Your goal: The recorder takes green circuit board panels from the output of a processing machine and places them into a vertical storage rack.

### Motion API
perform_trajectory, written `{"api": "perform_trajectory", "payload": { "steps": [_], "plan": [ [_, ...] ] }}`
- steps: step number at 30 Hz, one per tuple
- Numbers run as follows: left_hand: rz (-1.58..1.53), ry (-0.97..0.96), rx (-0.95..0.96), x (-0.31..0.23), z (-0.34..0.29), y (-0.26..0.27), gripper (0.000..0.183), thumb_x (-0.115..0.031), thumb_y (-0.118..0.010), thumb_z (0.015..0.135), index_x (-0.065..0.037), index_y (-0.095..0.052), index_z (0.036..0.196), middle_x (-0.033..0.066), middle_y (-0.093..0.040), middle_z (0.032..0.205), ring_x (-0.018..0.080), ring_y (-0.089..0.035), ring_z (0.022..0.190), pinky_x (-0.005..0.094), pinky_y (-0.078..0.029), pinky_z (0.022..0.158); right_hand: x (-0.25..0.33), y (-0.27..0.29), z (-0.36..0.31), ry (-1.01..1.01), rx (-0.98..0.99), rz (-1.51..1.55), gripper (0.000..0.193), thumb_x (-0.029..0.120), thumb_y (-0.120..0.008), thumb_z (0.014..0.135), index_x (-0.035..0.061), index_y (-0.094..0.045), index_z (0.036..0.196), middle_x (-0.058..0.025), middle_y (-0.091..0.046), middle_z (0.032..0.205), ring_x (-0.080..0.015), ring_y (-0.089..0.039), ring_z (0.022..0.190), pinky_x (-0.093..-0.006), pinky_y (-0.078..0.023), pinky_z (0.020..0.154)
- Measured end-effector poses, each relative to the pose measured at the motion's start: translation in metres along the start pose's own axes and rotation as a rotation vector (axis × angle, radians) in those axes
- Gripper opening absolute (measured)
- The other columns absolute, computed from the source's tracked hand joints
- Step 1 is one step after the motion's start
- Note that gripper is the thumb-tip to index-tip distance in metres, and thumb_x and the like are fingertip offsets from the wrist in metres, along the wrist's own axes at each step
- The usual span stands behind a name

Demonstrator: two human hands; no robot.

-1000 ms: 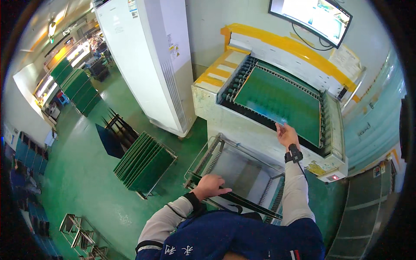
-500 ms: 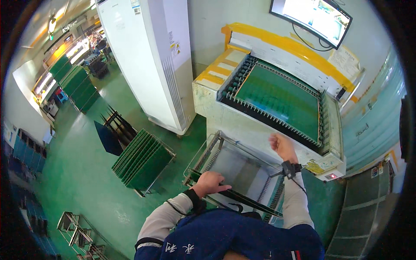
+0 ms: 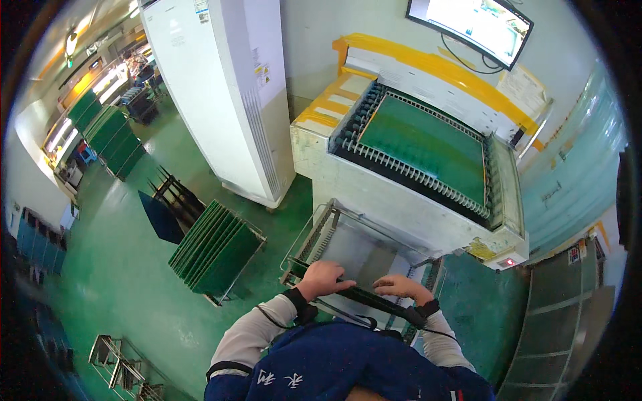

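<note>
A slotted metal rack [image 3: 438, 273] stands right in front of me, with a thin dark green panel [image 3: 374, 301] upright at its near side, seen almost edge-on. My left hand [image 3: 324, 279] is closed over the upper edge of this panel, left of its middle. Just to the right, my right hand [image 3: 404, 289] hovers at the same edge, its loosely bent fingers pointing left and apparently holding nothing. Beyond the rack, a large green board [image 3: 424, 147] lies flat on the black rollers of a white machine [image 3: 381, 194].
Left of the rack, several green boards [image 3: 215, 254] stand in a low cart. A tall white cabinet unit [image 3: 221, 87] rises behind it. Up on the wall hangs a lit monitor [image 3: 475, 27]. Clear plastic sheeting [image 3: 568, 174] hangs at right, above grey panels [image 3: 558, 327].
My right hand has come down and back from near the machine's front to the panel's edge beside my left hand. The left hand keeps its place; the view has shifted slightly.
</note>
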State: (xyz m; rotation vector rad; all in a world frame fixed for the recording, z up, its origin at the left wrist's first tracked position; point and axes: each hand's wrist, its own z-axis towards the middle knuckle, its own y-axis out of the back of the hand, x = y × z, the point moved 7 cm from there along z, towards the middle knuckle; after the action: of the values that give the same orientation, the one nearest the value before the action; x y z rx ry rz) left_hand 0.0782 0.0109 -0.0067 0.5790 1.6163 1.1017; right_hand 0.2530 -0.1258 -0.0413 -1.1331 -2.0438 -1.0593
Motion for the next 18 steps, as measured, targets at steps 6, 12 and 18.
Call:
{"api": "perform_trajectory", "payload": {
  "steps": [6, 12, 18],
  "plan": [
    [0.008, -0.009, -0.024, 0.000, 0.001, 0.000, 0.060, -0.063, -0.056, 0.086, -0.005, -0.067, 0.075, 0.0144, -0.064, 0.080, 0.0355, -0.063, 0.082, 0.0480, -0.049, 0.071, -0.004, -0.021, 0.005, -0.019, -0.045, -0.056, 0.046, 0.041, -0.063, 0.092, 0.0033, -0.066, 0.119, -0.0129, -0.070, 0.109, -0.0235, -0.064, 0.104, -0.0352, -0.048, 0.091],
    [0.014, -0.029, -0.044, -0.001, 0.001, 0.000, 0.061, -0.062, -0.055, 0.087, -0.004, -0.066, 0.073, 0.0150, -0.064, 0.079, 0.0361, -0.063, 0.080, 0.0483, -0.048, 0.071, -0.008, -0.030, 0.008, 0.013, -0.112, -0.064, 0.043, 0.040, -0.062, 0.093, 0.0027, -0.068, 0.113, -0.0141, -0.070, 0.108, -0.0261, -0.065, 0.100, -0.0363, -0.049, 0.087],
    [0.004, -0.036, -0.066, -0.001, 0.000, 0.002, 0.061, -0.062, -0.056, 0.086, -0.004, -0.065, 0.071, 0.0153, -0.064, 0.079, 0.0362, -0.062, 0.080, 0.0487, -0.048, 0.071, 0.008, -0.037, 0.007, -0.003, -0.273, -0.189, 0.040, 0.040, -0.060, 0.094, 0.0037, -0.070, 0.107, -0.0173, -0.071, 0.099, -0.0317, -0.067, 0.093, -0.0390, -0.050, 0.082]
  ]
}}
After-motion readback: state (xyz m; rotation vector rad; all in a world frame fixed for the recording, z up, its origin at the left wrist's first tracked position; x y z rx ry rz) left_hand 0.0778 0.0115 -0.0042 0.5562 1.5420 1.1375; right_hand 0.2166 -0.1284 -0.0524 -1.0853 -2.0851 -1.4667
